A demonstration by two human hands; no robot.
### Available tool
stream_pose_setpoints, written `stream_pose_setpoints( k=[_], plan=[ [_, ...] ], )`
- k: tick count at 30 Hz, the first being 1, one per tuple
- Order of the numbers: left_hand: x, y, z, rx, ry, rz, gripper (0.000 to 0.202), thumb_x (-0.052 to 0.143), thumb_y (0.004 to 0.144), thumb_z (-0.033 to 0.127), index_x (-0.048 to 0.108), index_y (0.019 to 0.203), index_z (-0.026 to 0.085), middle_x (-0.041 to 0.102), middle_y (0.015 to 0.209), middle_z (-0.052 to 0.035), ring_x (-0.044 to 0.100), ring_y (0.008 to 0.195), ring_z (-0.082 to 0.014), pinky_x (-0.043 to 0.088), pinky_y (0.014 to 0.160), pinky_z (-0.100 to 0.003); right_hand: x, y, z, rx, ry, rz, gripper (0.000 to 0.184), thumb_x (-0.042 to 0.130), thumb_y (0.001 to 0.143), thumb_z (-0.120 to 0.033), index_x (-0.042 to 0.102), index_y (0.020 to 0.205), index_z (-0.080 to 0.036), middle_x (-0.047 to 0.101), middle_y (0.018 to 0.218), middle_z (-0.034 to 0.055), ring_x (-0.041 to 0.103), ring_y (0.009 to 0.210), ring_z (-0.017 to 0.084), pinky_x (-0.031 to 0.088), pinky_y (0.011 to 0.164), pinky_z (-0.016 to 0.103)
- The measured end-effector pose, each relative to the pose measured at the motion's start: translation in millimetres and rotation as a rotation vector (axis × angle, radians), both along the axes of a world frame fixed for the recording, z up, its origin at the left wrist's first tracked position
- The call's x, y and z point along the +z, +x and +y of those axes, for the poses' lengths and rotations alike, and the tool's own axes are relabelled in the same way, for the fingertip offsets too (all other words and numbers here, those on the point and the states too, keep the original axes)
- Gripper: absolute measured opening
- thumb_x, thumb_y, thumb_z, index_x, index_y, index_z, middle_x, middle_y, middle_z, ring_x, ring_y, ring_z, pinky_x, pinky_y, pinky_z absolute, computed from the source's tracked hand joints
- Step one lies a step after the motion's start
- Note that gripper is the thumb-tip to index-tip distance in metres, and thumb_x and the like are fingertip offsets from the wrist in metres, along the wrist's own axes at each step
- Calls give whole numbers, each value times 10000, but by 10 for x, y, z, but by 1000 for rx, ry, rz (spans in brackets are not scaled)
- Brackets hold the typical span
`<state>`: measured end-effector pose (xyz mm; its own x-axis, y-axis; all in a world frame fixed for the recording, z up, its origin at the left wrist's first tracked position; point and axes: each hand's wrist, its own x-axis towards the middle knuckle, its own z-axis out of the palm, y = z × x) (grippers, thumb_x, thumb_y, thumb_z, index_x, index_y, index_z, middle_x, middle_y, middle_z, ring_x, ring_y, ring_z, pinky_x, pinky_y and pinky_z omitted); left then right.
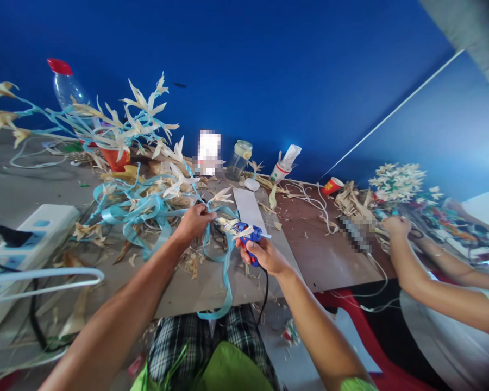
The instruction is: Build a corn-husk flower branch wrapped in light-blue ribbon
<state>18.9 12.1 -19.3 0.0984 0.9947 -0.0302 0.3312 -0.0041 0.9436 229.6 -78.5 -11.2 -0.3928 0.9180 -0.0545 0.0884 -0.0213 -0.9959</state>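
Note:
My right hand (pixel 264 255) is closed round a blue glue gun (pixel 246 234), its nozzle pointing left at a small husk flower (pixel 227 224). My left hand (pixel 195 220) pinches the stem of that flower, where light blue ribbon (pixel 227 271) is wound and hangs down over the table edge. The gun's black cord (pixel 265 293) drops toward my lap. A heap of blue ribbon and cream husk petals (pixel 146 209) lies just left of my left hand.
A white power strip (pixel 28 233) with cables sits at the left. Finished husk flower sprays (pixel 126 125), a plastic bottle (pixel 67 87), a glass jar (pixel 240 157) and cups (pixel 332 186) stand along the blue wall. Another person's hands (pixel 395 225) work at the right.

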Motion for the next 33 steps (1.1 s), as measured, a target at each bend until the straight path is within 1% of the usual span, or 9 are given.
stream_pose_setpoints(
  k=[3,6,9,13,17,23,27,33],
  plan=[
    [4,-9,3,8,9,21,251,594,648,354,445,551,177,324,472,75,299,484,-81,242,494,-221,12,-14,8,-9,19,-25,455,519,818,-571,570,936,-134,489,562,-34,440,498,83,339,515,235],
    [3,-17,7,12,9,30,275,599,653,392,461,557,174,377,483,63,337,494,-87,255,499,-225,-20,12,-6,-8,20,-63,439,517,823,-561,570,919,-136,492,558,-33,441,494,82,341,511,235],
    [-5,-18,8,2,-3,34,302,596,660,434,480,567,171,419,495,54,372,504,-95,261,502,-227,-44,72,-40,-16,-10,-76,439,522,817,-565,569,920,-141,491,563,-32,432,484,83,328,495,236],
    [6,-7,-6,9,-1,22,292,604,650,407,454,557,174,388,494,62,350,505,-88,253,503,-222,20,115,-80,-52,-14,-4,470,531,796,-595,562,923,-143,476,550,-35,427,486,92,327,498,247],
    [40,-5,-22,1,-13,70,255,585,663,367,456,557,174,376,488,63,337,501,-88,243,500,-227,86,55,-62,-42,25,6,466,531,800,-589,569,921,-141,482,561,-28,429,496,93,331,506,253],
    [44,-8,-22,12,2,44,253,590,648,355,439,549,177,353,497,68,304,496,-84,241,501,-232,44,-51,5,-27,54,-56,471,515,815,-584,581,932,-132,482,557,-30,434,493,83,341,505,236],
    [28,-5,-21,21,-2,14,260,591,639,368,439,543,180,350,493,64,300,495,-88,238,498,-232,30,-61,22,-20,64,-111,490,505,813,-594,582,947,-129,493,559,-23,442,501,91,357,506,240],
    [-36,-6,16,11,4,29,278,597,641,387,436,547,180,361,494,62,317,497,-88,233,491,-231,39,-38,-18,-29,60,-137,441,512,814,-580,547,907,-151,499,568,-30,436,493,87,347,501,236]
  ],
)
